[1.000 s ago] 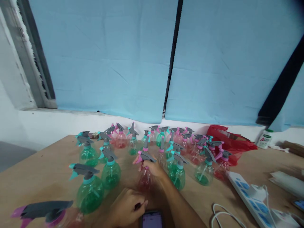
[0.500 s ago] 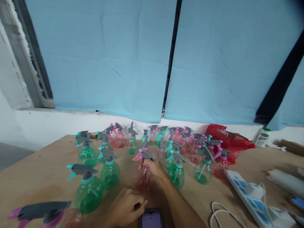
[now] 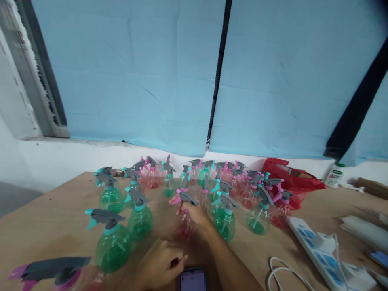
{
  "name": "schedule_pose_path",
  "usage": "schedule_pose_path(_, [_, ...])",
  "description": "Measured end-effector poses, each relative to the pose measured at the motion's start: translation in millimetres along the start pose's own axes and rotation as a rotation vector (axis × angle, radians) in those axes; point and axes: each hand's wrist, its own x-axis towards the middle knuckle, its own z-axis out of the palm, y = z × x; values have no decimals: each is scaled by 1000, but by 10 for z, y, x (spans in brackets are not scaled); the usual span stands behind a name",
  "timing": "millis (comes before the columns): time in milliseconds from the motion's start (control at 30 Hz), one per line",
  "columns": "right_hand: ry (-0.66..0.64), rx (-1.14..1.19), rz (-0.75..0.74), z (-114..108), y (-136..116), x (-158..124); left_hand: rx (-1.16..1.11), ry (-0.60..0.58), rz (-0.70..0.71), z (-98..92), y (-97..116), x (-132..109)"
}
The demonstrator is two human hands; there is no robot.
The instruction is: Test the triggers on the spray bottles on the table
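My right hand (image 3: 196, 213) reaches forward, its fingers wrapped round the neck of a clear pink spray bottle (image 3: 184, 229) standing on the table. That bottle's grey and pink trigger head covers part of the fingers. My left hand (image 3: 166, 258) rests loosely curled on the table, nearer to me, with nothing visible in it. Just right of it lies a phone (image 3: 193, 280), cut off by the lower edge. To the left stand green spray bottles (image 3: 114, 247) with teal collars. Another green spray bottle (image 3: 224, 224) is close to my right forearm.
Several more pink and green spray bottles (image 3: 152, 178) crowd the back of the table (image 3: 60, 210). A pink-nozzled bottle (image 3: 65, 273) sits front left. On the right are a red plastic bag (image 3: 291, 178), a white bottle (image 3: 334, 176), a power strip (image 3: 315, 254) and a white cable (image 3: 273, 268).
The pink bottle in my right hand has shifted very slightly left. My left hand and the other bottles stay where they were.
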Motion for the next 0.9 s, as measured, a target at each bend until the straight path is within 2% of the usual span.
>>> schedule_pose_path(267, [16, 106, 2, 44, 9, 11, -22, 50, 11, 109, -73, -21])
schedule_pose_path(467, [-41, 3, -30, 19, -8, 0, -12, 28, 14, 63, -47, -17])
schedule_pose_path(800, [11, 103, 6, 53, -11, 4, -4, 17, 12, 68, -61, -19])
schedule_pose_path(900, [17, 71, -18, 81, -10, -4, 7, 4, 11, 58, -51, -17])
